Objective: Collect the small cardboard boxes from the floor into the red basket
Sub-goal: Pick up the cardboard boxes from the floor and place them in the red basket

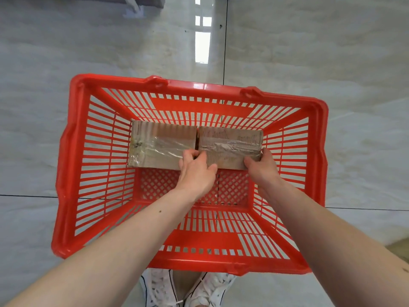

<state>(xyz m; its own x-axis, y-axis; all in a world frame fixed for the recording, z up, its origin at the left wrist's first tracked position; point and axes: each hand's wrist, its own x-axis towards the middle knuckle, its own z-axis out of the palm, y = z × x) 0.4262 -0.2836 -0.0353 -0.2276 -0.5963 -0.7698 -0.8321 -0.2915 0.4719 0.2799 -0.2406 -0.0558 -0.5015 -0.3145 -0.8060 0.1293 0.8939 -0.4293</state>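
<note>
In the head view, the red basket (190, 171) is seen from above, standing on the pale tiled floor (332, 74) just in front of a pair of white shoes (188, 289) at the near edge of the picture. Two small cardboard boxes are already inside it, laid side by side and touching along the far edge of the basket floor: the left box (157, 147) toward the far left corner, the right box (230, 145) toward the far right corner, both bound with clear tape. The near half of the basket floor is left bare. No further box can be made out on the floor that shows, so the collecting is judged to be well advanced or nearly done, though what lies outside the picture cannot be told; the right box appears to be in the act of being set down or squared up. Both forearms are stretched forward and down over the near rim. The left hand (197, 171) is held at the near left corner of the right box, fingers curled at the seam between the two boxes and thumb on the near side. The right hand (263, 167) is closed round the near right corner of the same box, thumb on top, fingers down its end.
</note>
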